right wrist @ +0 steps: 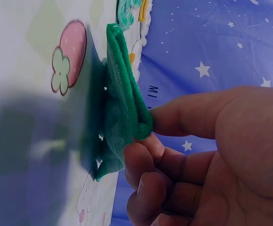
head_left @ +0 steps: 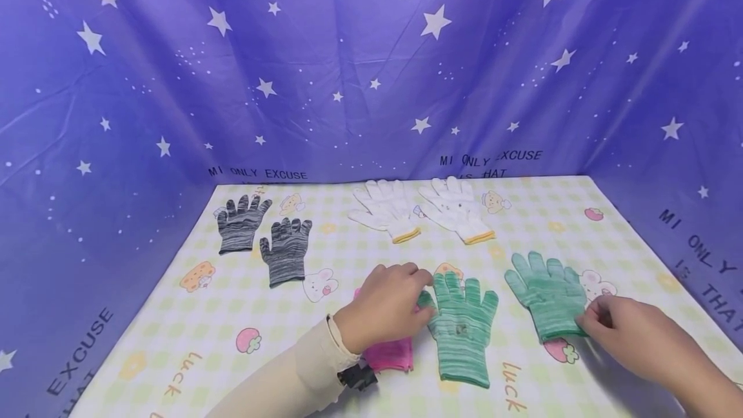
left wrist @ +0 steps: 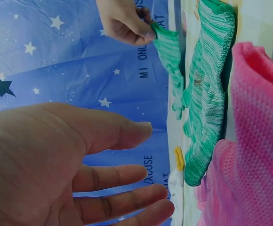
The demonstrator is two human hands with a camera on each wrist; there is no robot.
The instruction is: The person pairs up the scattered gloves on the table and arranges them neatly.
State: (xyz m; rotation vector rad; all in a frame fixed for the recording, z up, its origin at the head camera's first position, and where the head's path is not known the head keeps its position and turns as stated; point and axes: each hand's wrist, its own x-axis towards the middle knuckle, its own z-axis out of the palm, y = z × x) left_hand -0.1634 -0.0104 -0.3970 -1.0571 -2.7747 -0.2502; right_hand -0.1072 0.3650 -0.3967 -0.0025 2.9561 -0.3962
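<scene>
My right hand (head_left: pixel 635 335) pinches the cuff corner of a green striped glove (head_left: pixel 548 292) at the right of the table. In the right wrist view that green cuff (right wrist: pixel 127 87) is held between thumb and fingers, tilted up from the cloth. My left hand (head_left: pixel 386 305) hovers over a pink glove (head_left: pixel 391 355), its fingers loosely bent and holding nothing in the left wrist view. A second green glove (head_left: pixel 464 347) lies beside it, palm area marked by a dark smudge. The left hand hides much of the pink glove.
Two grey-black gloves (head_left: pixel 286 253) lie at the back left. Two white gloves (head_left: pixel 458 211) with yellow cuffs lie at the back middle. A checked cartoon cloth (head_left: pixel 215 321) covers the table, and a blue star-print curtain (head_left: pixel 348 50) hangs around it.
</scene>
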